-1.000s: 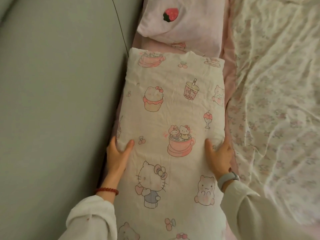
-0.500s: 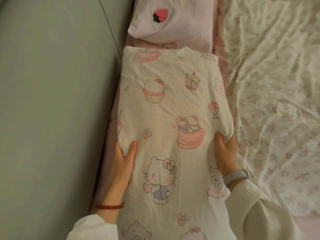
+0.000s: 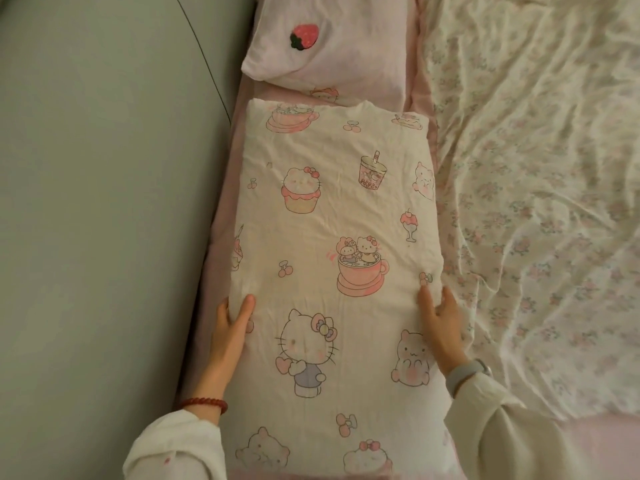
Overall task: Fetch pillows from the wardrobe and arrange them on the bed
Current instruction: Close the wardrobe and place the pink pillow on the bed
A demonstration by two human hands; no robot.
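Cartoon-print pillow (image 3: pixel 332 244) unmoved on bed (image 3: pixel 221 216), left hand (image 3: pixel 228 332) and right hand (image 3: pixel 441 327) still clasping its side edges, pillow between grips.

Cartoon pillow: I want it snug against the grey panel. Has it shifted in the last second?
Yes. The cartoon pillow slid right, away from the grey panel; a strip of pink sheet now shows between them.
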